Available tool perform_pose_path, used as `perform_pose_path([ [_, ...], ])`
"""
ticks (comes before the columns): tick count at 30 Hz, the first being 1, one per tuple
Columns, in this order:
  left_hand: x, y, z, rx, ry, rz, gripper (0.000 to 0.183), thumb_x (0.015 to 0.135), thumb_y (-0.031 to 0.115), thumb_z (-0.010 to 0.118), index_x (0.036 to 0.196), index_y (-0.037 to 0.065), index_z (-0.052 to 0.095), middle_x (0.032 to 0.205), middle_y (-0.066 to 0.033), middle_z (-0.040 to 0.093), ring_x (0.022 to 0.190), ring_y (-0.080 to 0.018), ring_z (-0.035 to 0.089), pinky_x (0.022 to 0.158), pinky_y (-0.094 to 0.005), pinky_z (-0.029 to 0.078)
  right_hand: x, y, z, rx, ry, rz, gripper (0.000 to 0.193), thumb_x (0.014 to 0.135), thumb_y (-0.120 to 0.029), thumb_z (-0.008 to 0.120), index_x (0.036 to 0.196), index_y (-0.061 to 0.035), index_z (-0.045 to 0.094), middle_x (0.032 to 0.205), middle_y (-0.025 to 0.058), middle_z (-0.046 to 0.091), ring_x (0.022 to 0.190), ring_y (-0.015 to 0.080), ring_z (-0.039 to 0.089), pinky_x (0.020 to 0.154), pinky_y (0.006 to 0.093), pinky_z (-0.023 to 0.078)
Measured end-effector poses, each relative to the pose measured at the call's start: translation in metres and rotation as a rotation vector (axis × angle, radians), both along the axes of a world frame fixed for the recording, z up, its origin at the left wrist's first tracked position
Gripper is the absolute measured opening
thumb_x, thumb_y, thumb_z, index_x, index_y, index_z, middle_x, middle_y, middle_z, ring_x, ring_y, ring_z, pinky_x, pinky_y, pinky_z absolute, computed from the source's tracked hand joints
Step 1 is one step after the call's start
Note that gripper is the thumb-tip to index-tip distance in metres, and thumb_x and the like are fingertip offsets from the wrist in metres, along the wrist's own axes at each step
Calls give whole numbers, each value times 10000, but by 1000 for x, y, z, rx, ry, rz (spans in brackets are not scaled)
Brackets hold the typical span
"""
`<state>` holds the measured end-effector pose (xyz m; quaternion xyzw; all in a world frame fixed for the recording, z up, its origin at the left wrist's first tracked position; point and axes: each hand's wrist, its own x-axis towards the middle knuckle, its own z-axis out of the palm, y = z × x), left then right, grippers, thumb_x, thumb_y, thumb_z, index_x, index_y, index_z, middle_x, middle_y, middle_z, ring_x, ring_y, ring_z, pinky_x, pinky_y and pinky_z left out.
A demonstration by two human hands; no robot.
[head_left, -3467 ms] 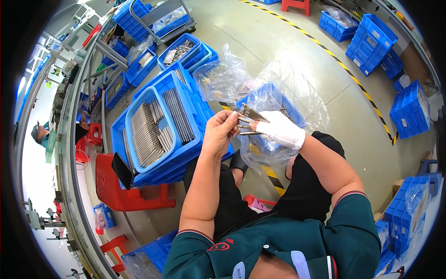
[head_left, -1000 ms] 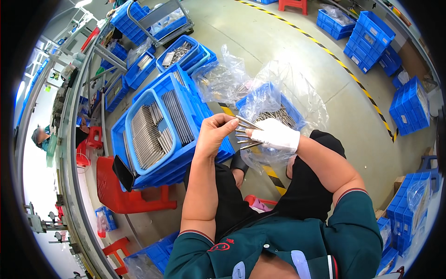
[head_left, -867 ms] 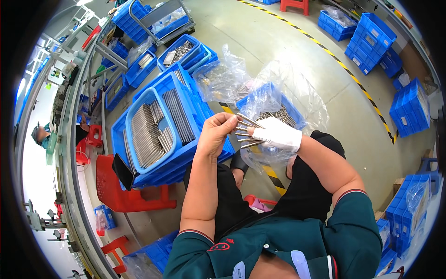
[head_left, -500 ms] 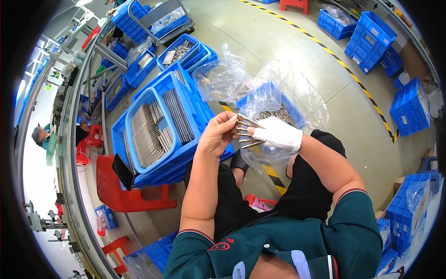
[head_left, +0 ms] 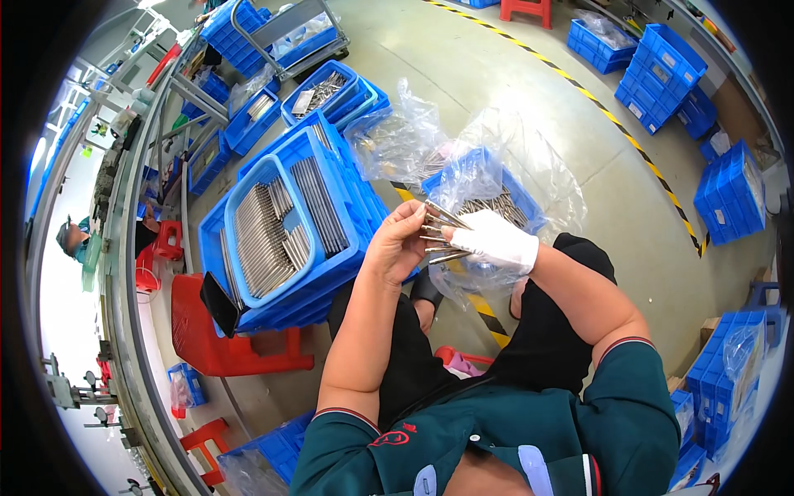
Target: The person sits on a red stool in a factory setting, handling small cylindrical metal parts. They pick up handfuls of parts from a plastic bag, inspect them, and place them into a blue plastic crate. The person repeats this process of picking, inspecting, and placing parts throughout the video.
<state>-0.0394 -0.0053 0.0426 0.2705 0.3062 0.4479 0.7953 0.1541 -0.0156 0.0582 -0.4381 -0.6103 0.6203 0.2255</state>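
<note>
My right hand point(head_left: 500, 240), in a white glove, is closed around several slender metal rods point(head_left: 447, 253) that fan out toward the left. My bare left hand point(head_left: 399, 237) pinches at the left ends of the rods with thumb and fingers. Just beyond my hands stands a blue bin point(head_left: 523, 195), lined with clear plastic and holding a loose pile of similar metal pieces point(head_left: 499, 203). To the left, a light blue tray point(head_left: 234, 266) contains neat rows of such rods point(head_left: 263, 236). The exact kind of these rods is too small to tell.
The tray rests on stacked blue crates point(head_left: 351, 248) beside a red stool point(head_left: 194, 331). Clear plastic bags point(head_left: 389, 136) spread behind. A cart point(head_left: 285, 37) and more crates stand far left; blue crates point(head_left: 657, 74) line the right side. Another person point(head_left: 76, 240) is at far left.
My left hand has shifted slightly to the right along the rods. My right hand stays closed on them, almost unmoved.
</note>
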Motion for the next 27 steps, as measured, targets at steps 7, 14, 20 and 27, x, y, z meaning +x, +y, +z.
perform_pose_path([
  [7, -4, 1, -3, 328, 459, 144, 211, 879, 211, 648, 940, 10, 659, 793, -18, 633, 689, -81, 548, 659, -220, 416, 1, 10, -9, 40, -103, 10, 493, 884, -473, 548, 837, 12, 625, 600, 50, 507, 560, 131, 462, 508, 304, 385],
  [14, -7, 0, -1, 362, 529, 135, 207, 842, 179, 692, 933, -5, 665, 791, 5, 619, 712, -45, 505, 654, -198, 381, 0, 10, -7, 78, -113, 40, 500, 884, -481, 537, 819, 8, 618, 589, 60, 499, 557, 136, 462, 505, 314, 382],
  [20, -19, 10, -2, 384, 470, 345, 173, 859, 155, 664, 923, -5, 671, 769, 12, 603, 685, -51, 479, 632, -199, 369, 6, 11, -14, 103, -158, 63, 513, 882, -494, 534, 817, 9, 614, 603, 64, 505, 574, 142, 449, 524, 326, 383],
  [27, -10, 6, -5, 344, 456, 141, 203, 862, 170, 663, 949, -13, 671, 813, -15, 634, 737, -66, 513, 699, -217, 392, 3, 6, -5, 74, -182, 111, 541, 872, -527, 541, 794, 5, 599, 618, 60, 501, 604, 139, 446, 549, 318, 383],
])
